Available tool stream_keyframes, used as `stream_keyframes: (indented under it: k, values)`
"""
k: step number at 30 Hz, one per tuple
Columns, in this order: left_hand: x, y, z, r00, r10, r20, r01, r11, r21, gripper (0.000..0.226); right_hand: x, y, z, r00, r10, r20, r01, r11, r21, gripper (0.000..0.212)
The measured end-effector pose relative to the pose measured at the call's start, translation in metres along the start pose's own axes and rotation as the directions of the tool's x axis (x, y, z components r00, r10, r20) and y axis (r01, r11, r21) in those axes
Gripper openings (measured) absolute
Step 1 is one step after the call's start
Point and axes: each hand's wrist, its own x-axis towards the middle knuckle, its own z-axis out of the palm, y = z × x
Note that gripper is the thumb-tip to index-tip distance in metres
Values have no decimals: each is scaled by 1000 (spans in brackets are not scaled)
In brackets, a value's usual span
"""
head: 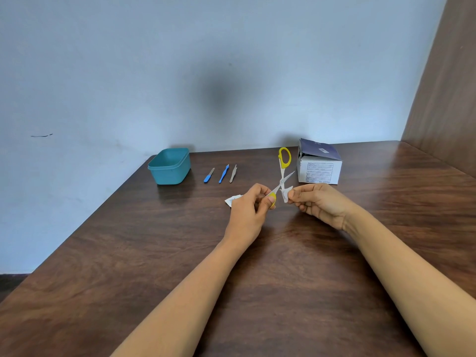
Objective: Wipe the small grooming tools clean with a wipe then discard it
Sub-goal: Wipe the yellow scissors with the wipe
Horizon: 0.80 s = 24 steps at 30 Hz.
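Between our hands, head view: our left hand grips one yellow handle of the scissors, spread open to bare a blade; our right hand pinches the wipe round it. Beyond the left hand, three small tools lie beside the teal tub, presumably for discards.

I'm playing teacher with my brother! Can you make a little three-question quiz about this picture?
1. True or false: the scissors lie flat on the table.
2. Which hand pinches the wipe? A) left hand B) right hand
3. How many small tools lie in a row beside the teal tub?

Key: 1 false, the left hand holds them up, blades open; 2 B; 3 three.
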Motion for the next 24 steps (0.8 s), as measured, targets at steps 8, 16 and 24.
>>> stream_keyframes:
  k: [8,16,24]
  values:
    - [-1,2,0,999,30,32,-30,1000,3,6,0,3,5,998,-62,-23,63,998,3,7]
    - [-1,-1,1,999,5,50,-4,1000,-6,7,1,11,18,953,-302,-13,292,929,-227,25]
    - [1,-4,1,999,-39,6,39,998,45,9,5,20,21,942,-336,-27,305,883,-357,20]
